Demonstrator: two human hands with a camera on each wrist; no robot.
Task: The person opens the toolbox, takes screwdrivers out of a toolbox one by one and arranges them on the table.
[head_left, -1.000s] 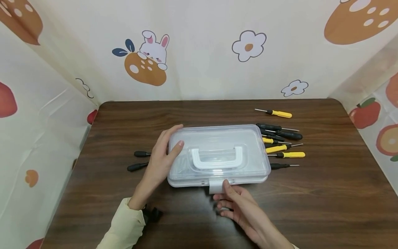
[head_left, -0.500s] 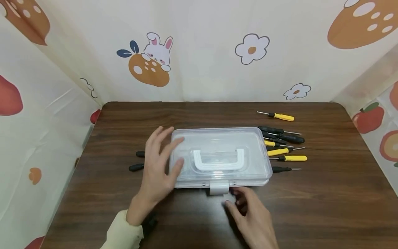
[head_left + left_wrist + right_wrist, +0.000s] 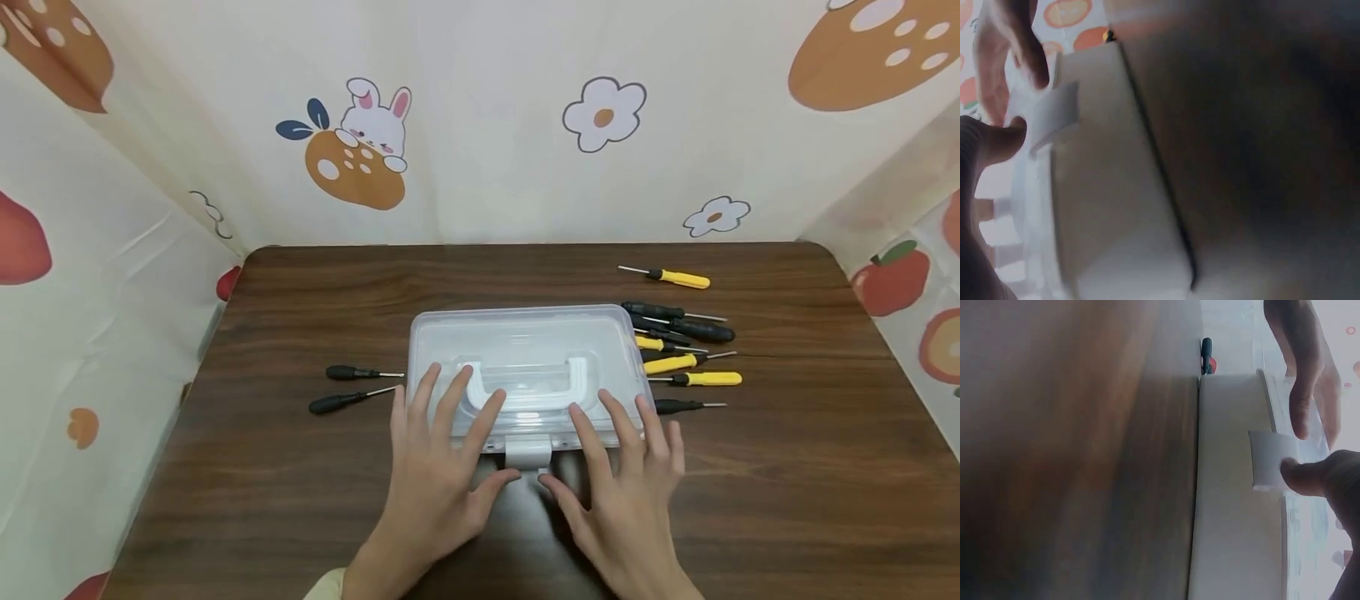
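Observation:
A clear plastic toolbox with a white carry handle lies with its lid down on the table. Its grey-white latch juts from the middle of the front edge. My left hand spreads its fingers over the lid's front left part, thumb pointing at the latch. Mirroring it on the right, my right hand reaches over the front edge with straight, splayed fingers. In the right wrist view the right thumb overlaps the latch; in the left wrist view the left thumb is at the latch's side.
Two black-handled screwdrivers lie left of the toolbox. Several black and yellow ones lie against its right side, some partly hidden by it. One yellow screwdriver lies farther back. A patterned curtain stands behind the wooden table.
My left hand has moved from the toolbox's left end to its front, uncovering the two screwdrivers. The right hand has come from below the latch up over the front edge, fingers now spread.

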